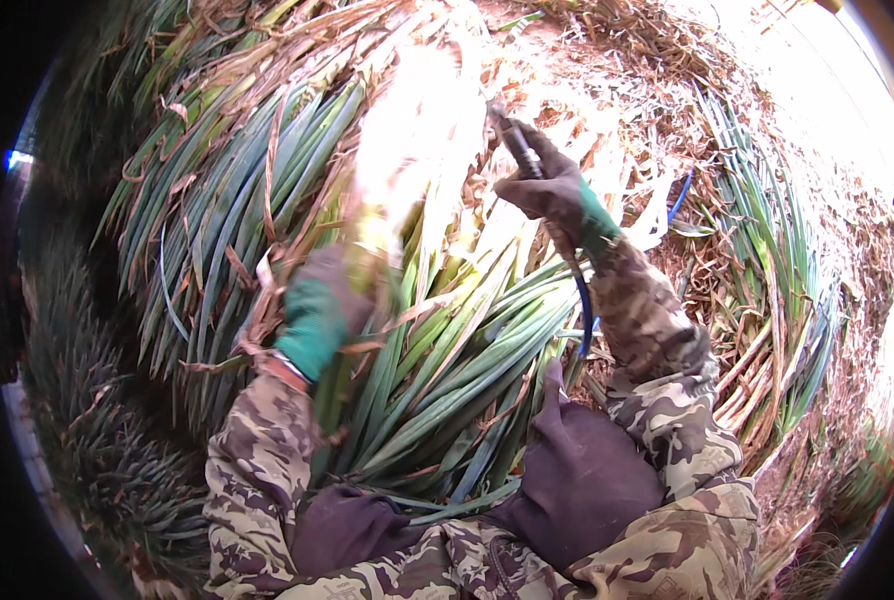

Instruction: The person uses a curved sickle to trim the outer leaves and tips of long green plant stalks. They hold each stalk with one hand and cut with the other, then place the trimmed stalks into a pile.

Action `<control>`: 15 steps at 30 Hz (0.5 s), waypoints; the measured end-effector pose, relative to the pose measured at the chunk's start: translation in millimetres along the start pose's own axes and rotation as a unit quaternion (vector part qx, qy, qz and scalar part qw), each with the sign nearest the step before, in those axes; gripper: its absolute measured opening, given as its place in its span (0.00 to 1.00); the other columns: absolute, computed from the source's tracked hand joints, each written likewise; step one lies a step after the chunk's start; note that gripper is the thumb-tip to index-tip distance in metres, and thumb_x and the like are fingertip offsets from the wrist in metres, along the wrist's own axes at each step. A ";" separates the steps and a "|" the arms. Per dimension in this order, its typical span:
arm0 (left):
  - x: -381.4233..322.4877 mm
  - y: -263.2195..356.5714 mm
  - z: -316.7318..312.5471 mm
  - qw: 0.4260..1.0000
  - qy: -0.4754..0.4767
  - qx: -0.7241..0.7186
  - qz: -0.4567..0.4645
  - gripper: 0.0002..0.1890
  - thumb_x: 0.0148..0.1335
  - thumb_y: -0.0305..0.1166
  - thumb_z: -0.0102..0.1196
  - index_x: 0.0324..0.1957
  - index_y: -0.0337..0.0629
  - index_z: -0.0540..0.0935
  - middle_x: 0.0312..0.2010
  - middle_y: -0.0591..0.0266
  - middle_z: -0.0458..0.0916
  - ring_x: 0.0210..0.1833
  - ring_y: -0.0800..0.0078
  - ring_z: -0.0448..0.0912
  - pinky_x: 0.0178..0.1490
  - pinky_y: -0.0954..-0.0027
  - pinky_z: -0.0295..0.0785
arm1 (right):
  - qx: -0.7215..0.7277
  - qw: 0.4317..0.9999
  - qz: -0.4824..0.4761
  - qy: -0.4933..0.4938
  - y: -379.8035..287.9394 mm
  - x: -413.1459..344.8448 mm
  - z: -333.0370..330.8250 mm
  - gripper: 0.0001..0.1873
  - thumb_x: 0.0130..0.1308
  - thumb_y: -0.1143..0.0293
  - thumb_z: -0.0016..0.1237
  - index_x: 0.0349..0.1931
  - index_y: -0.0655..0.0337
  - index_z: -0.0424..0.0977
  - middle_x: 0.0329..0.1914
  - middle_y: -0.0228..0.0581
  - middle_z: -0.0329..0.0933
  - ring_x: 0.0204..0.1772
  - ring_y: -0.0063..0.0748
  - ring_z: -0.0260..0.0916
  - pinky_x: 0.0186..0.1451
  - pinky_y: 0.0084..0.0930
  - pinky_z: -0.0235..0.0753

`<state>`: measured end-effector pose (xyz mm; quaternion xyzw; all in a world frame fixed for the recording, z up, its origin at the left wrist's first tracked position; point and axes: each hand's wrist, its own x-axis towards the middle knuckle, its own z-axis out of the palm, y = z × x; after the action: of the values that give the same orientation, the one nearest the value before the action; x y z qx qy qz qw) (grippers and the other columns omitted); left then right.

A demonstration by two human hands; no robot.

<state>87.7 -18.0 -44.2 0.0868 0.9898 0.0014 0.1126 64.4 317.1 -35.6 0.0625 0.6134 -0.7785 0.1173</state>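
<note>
My left hand (pixel 331 300), in a dark glove with a green cuff, is blurred. It grips a bundle of Welsh onion or leek stalks (pixel 376 225), whose pale upper part is washed out by glare. My right hand (pixel 559 187), gloved alike, is closed around a slim dark metal tool (pixel 520 146) that looks like an air blow gun. From below that hand hangs a dark blue hose (pixel 584 307). The tool's tip points up and left toward the bright stalks. Loose long green leaves (pixel 462 352) spread between my arms, down to my knees.
A thick pile of green stalks (pixel 244 180) lies to the left, with shaded leaves (pixel 94 450) beyond it. Dry peeled skins (pixel 604 90) litter the ground ahead and to the right. Another bundle of stalks (pixel 769 262) lies at right. A piece of blue tubing (pixel 681 196) shows behind my right wrist.
</note>
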 end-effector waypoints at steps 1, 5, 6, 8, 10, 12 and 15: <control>-20.5 8.1 19.5 0.996 -0.016 -0.029 0.080 0.29 0.61 0.50 0.63 0.54 0.38 0.74 0.46 0.43 0.80 0.46 0.50 0.81 0.52 0.52 0.77 | 0.023 0.999 0.009 -0.034 -8.9 -8.6 6.9 0.52 0.52 0.74 0.69 0.77 0.56 0.56 0.34 0.33 0.76 0.32 0.23 0.74 0.36 0.19 0.74; -24.8 78.6 -6.9 0.895 -0.304 -0.103 0.308 0.34 0.65 0.58 0.55 0.63 0.43 0.77 0.54 0.43 0.81 0.56 0.50 0.80 0.65 0.51 0.72 | -0.005 0.997 0.050 -0.062 -12.9 -39.8 11.6 0.47 0.56 0.81 0.63 0.77 0.57 0.57 0.47 0.34 0.77 0.39 0.20 0.73 0.46 0.21 0.76; -9.4 82.8 -25.6 0.940 -0.251 -0.064 0.221 0.35 0.63 0.57 0.59 0.63 0.43 0.76 0.56 0.46 0.81 0.57 0.49 0.80 0.66 0.50 0.70 | 0.017 0.996 0.072 -0.053 -12.6 -43.5 12.8 0.48 0.54 0.79 0.64 0.77 0.58 0.57 0.50 0.32 0.74 0.41 0.19 0.71 0.46 0.19 0.75; 47.6 40.5 11.2 0.938 0.152 -0.195 0.245 0.28 0.60 0.44 0.65 0.60 0.42 0.77 0.58 0.49 0.79 0.62 0.51 0.75 0.66 0.53 0.70 | -0.039 0.994 0.094 -0.038 6.0 -40.6 -0.1 0.49 0.53 0.77 0.65 0.77 0.57 0.57 0.49 0.30 0.74 0.40 0.18 0.71 0.45 0.19 0.75; 78.3 -12.9 0.4 0.990 0.140 -0.021 0.008 0.32 0.60 0.44 0.65 0.64 0.44 0.72 0.62 0.47 0.75 0.62 0.50 0.75 0.65 0.53 0.71 | -0.036 0.993 0.099 -0.056 7.2 -40.0 4.2 0.49 0.52 0.76 0.65 0.77 0.57 0.57 0.48 0.29 0.75 0.38 0.18 0.70 0.43 0.19 0.73; 91.8 -23.3 -0.5 0.996 0.071 0.010 -0.061 0.37 0.55 0.49 0.67 0.64 0.46 0.70 0.60 0.47 0.76 0.59 0.49 0.78 0.62 0.51 0.74 | -0.040 0.991 0.112 -0.054 12.3 -38.1 -0.1 0.50 0.52 0.76 0.66 0.77 0.58 0.57 0.47 0.28 0.75 0.38 0.18 0.70 0.42 0.18 0.73; 109.4 -17.3 -17.8 0.995 -0.092 -0.027 -0.040 0.35 0.54 0.49 0.66 0.60 0.42 0.74 0.55 0.42 0.80 0.58 0.47 0.80 0.63 0.52 0.75 | -0.013 0.995 0.090 -0.041 14.5 -34.3 -0.3 0.50 0.52 0.76 0.66 0.77 0.58 0.57 0.49 0.30 0.75 0.39 0.18 0.71 0.43 0.18 0.74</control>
<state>-24.3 -15.9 -51.5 0.0435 0.9776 0.0153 0.2055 101.2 317.8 -41.1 0.0840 0.6099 -0.7587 0.2128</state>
